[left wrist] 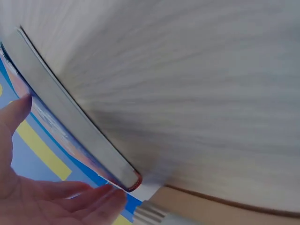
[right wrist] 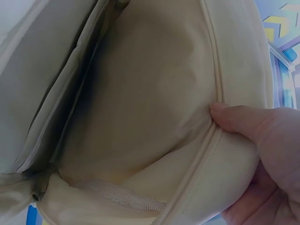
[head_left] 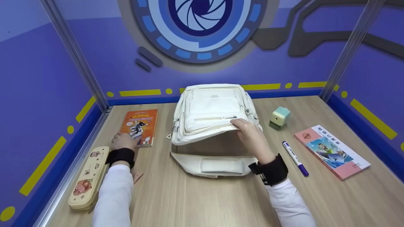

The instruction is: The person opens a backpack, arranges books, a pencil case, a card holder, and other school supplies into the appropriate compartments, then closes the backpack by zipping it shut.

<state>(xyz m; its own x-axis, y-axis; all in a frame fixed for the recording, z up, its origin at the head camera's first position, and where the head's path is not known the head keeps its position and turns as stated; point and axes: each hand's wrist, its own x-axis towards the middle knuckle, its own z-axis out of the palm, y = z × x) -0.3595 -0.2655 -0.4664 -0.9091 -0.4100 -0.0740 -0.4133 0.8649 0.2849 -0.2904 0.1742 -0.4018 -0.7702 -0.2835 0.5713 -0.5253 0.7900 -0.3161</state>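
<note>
A white backpack (head_left: 217,101) lies in the middle of the table, its main compartment gaping toward me. My right hand (head_left: 252,138) pinches the raised edge of its opening, thumb on the zipper line and fingers behind, as the right wrist view shows. Inside, the beige lining (right wrist: 140,84) is visible. At the left, an orange book (head_left: 143,123) with a cartoon cover lies flat. My left hand (head_left: 124,141) is at its lower left corner. In the left wrist view the thumb touches the cover near the page edge (left wrist: 70,108), and loosely extended fingers lie by the spine.
Left of my left forearm lies a cream pencil case (head_left: 90,178). A small reddish item (head_left: 137,177) shows beside that sleeve. Right of the backpack are a green-and-white pencil sharpener (head_left: 280,118), a purple-capped marker (head_left: 295,158) and a pink-and-white book (head_left: 331,151). Blue-purple panels (head_left: 221,74) wall the table.
</note>
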